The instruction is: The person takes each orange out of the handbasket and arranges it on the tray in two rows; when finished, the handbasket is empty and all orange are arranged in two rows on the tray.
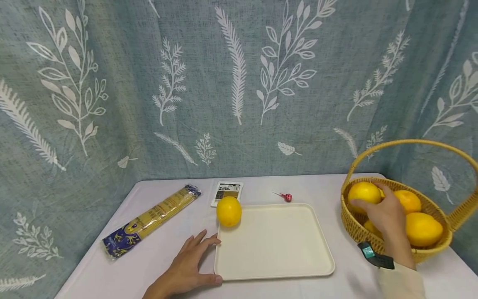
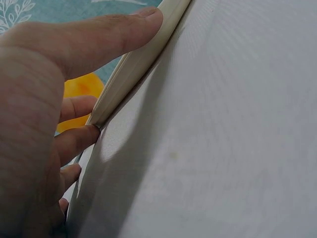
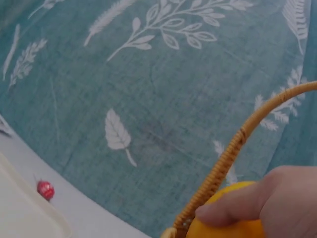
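My right hand point(image 1: 386, 209) grips a round yellow orange point(image 1: 364, 195) inside the wicker basket point(image 1: 351, 230); the right wrist view shows the thumb lying across the orange point(image 3: 233, 229). Beside it in the basket are several more yellow and orange fruits, one of them a lemon-shaped fruit point(image 1: 423, 229). A cream rectangular tray point(image 1: 276, 245) lies in the middle of the table, with another orange point(image 1: 229, 211) at its far left corner. My left hand point(image 1: 188, 265) rests at the tray's left side, thumb and fingertips touching the rim, fingers spread.
A long pack of spaghetti point(image 1: 153, 222) lies slanted on the left. Behind the tray are a flat white packet point(image 1: 228, 192) and a red-wrapped lollipop point(image 1: 287, 197). The basket's tall handle point(image 1: 410, 142) arches over the fruit. A patterned curtain point(image 1: 239, 83) stands behind the table.
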`<state>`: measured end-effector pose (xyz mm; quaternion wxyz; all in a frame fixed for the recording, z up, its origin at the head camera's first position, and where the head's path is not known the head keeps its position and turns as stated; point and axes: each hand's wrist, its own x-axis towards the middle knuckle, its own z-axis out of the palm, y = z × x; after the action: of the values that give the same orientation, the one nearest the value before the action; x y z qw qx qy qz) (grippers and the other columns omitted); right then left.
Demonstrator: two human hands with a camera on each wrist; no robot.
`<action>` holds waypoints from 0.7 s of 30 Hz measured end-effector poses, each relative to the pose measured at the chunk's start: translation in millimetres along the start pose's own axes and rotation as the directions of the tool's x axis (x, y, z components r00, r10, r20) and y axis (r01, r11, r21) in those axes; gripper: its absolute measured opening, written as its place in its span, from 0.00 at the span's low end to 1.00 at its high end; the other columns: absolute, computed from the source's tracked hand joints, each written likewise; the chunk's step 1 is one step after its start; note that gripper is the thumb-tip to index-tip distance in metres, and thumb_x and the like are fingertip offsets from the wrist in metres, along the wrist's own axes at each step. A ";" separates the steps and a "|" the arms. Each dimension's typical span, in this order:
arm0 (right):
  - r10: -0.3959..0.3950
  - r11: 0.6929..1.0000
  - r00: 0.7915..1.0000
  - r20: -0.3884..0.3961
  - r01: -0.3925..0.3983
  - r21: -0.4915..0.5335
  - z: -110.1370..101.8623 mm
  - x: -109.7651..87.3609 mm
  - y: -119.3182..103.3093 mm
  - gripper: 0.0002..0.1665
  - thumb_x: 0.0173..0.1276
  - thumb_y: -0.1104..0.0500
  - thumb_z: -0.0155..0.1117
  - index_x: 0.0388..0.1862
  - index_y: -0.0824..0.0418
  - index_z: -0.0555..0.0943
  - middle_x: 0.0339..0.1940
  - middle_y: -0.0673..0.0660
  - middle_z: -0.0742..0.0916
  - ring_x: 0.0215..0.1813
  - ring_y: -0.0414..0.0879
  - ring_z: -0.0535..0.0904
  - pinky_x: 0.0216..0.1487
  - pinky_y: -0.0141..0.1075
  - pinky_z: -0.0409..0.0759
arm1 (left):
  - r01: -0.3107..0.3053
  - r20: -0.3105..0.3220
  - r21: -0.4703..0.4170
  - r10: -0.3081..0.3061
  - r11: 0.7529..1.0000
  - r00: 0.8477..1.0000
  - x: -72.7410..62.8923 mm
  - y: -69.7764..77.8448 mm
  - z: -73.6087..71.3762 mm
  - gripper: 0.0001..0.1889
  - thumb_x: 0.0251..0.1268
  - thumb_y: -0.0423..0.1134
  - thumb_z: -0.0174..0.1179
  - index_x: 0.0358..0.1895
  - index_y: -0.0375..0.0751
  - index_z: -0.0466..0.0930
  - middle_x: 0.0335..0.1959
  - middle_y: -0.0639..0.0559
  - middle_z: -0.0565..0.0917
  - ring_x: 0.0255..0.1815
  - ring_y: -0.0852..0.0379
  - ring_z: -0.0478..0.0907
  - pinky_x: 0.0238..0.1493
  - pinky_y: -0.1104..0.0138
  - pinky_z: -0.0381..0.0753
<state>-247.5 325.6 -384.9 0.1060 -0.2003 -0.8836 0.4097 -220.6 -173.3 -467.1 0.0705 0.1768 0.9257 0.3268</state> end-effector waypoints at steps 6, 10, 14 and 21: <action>0.055 0.968 0.991 -0.120 -0.023 0.252 0.3 -4.9 -10.0 0.54 0.64 0.41 0.72 0.83 0.50 0.56 0.78 0.65 0.67 0.67 0.59 0.70 0.58 0.50 0.77 | -0.009 -0.003 0.002 0.009 1.000 1.000 0.3 -1.5 -0.4 0.47 0.39 0.70 0.76 0.67 0.61 0.71 0.80 0.36 0.58 0.77 0.19 0.46 0.69 0.23 0.48; 0.096 0.911 0.987 -0.128 -0.036 0.410 -0.6 -9.2 -17.9 0.46 0.67 0.45 0.71 0.80 0.45 0.62 0.71 0.55 0.72 0.56 0.46 0.72 0.47 0.31 0.79 | -0.017 -0.006 0.001 0.017 1.000 1.000 0.0 -2.6 0.1 0.47 0.40 0.70 0.75 0.68 0.60 0.71 0.80 0.36 0.59 0.77 0.19 0.46 0.69 0.24 0.48; 0.034 0.826 0.994 -0.108 0.033 0.563 1.1 -13.1 -26.9 0.42 0.69 0.49 0.70 0.79 0.49 0.65 0.59 0.47 0.73 0.51 0.41 0.73 0.38 0.25 0.85 | -0.031 -0.012 0.003 0.031 1.000 0.999 0.0 -3.7 0.1 0.47 0.40 0.70 0.75 0.68 0.60 0.71 0.80 0.35 0.58 0.77 0.19 0.46 0.69 0.24 0.48; -0.054 0.681 0.997 -0.064 0.083 0.728 16.3 -18.1 -43.5 0.37 0.71 0.54 0.69 0.75 0.54 0.66 0.56 0.48 0.72 0.52 0.43 0.76 0.37 0.36 0.89 | -0.028 -0.015 0.012 0.028 1.000 1.000 0.8 -4.6 0.6 0.47 0.39 0.71 0.75 0.68 0.61 0.71 0.80 0.36 0.58 0.77 0.19 0.47 0.69 0.24 0.49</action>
<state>-248.6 281.1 -362.5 0.2085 -0.1161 -0.6524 0.7193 -222.5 -176.0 -470.5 0.0581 0.1876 0.9256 0.3237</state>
